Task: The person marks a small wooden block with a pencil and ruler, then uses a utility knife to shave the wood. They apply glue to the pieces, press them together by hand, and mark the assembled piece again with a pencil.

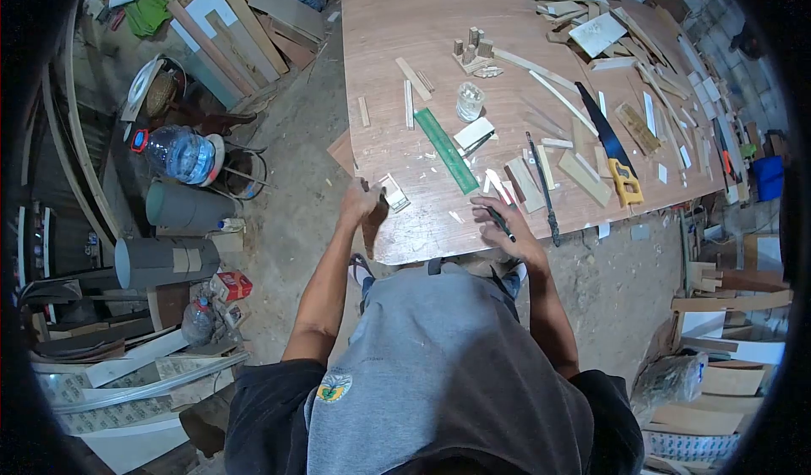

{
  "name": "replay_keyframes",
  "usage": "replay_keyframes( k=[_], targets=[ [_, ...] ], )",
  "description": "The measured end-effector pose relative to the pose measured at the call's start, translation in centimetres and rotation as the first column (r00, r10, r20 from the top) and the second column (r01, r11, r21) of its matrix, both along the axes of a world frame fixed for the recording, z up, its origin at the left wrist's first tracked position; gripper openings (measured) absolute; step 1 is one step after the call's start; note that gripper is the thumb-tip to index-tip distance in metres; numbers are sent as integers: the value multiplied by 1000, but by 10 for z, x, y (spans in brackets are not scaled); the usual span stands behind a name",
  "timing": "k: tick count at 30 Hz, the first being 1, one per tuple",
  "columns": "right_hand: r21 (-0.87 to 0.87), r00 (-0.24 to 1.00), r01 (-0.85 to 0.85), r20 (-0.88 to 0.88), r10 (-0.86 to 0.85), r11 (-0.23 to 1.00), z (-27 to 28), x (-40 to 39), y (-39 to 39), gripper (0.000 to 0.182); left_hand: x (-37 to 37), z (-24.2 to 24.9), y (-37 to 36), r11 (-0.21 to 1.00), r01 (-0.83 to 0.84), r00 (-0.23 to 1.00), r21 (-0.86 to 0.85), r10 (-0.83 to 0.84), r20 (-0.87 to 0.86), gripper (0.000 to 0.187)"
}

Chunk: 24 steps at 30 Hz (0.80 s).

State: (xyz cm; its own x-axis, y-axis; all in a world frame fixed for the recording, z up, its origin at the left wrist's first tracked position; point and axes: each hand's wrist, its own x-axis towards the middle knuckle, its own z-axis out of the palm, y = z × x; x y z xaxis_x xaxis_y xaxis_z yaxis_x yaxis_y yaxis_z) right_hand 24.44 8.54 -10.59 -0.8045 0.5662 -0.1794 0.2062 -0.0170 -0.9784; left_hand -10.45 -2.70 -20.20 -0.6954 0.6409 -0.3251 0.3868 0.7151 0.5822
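Nearest, the right hand (507, 226) is closed on a dark pen (502, 222), which lies across the fingers, its long axis running from about eleven o'clock to five; which end is the writing tip is too small to tell. At nine o'clock from it, the left hand (363, 201) has its fingers curled at the table's edge, beside a small wooden piece (394, 193). That piece lies at about two o'clock from the hand, its long axis also eleven to five; I cannot tell whether the fingers pinch it. Farther off, at one o'clock from the piece, a green ruler (445, 150) slants the same way. Beyond the ruler's middle stands a clear jar (470, 103), and past that a cluster of wooden blocks (476, 51).
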Motion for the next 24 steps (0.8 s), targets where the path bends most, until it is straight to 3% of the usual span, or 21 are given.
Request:
replay_keyframes(
  k=[1,2,4,5,7,8,10,12,15,23,24],
  targets=[
    [-6,1000,7,0,-7,1000,-2,3,-1,56,-6,-9,-5,994,50,993,102,-38,-110,44],
    [-11,1000,16,1,-16,1000,-5,6,-3,56,-16,-17,-8,994,53,992,97,-42,-115,44],
    [-17,999,38,3,-38,999,-10,11,-9,56,-21,-6,-6,936,336,928,103,-311,-204,42],
    [-18,998,55,8,-55,998,-13,12,-11,56,-19,-2,-5,935,341,926,99,-316,-206,42],
    [-22,999,35,5,-35,999,-23,11,-14,55,-1,28,1,712,701,602,-22,-609,-516,57],
    [-21,1000,11,4,-11,1000,-28,9,-16,55,5,35,5,709,705,598,-23,-612,-518,57],
    [27,1000,1,-17,0,1000,-33,7,-21,54,12,41,14,494,806,337,-326,-836,-433,68],
    [76,999,-6,-36,9,997,-35,7,-25,54,5,27,18,442,852,328,-280,-868,-373,60],
    [11,1000,22,14,-22,1000,-40,12,-33,52,-8,13,19,495,851,425,-174,-844,-326,45],
    [12,996,91,-4,-91,996,-53,23,-44,45,-36,-12,7,579,805,544,-125,-806,-231,53],
    [11,996,92,-4,-92,996,-55,21,-45,45,-33,-9,2,641,765,613,-68,-756,-227,53]
  ],
)
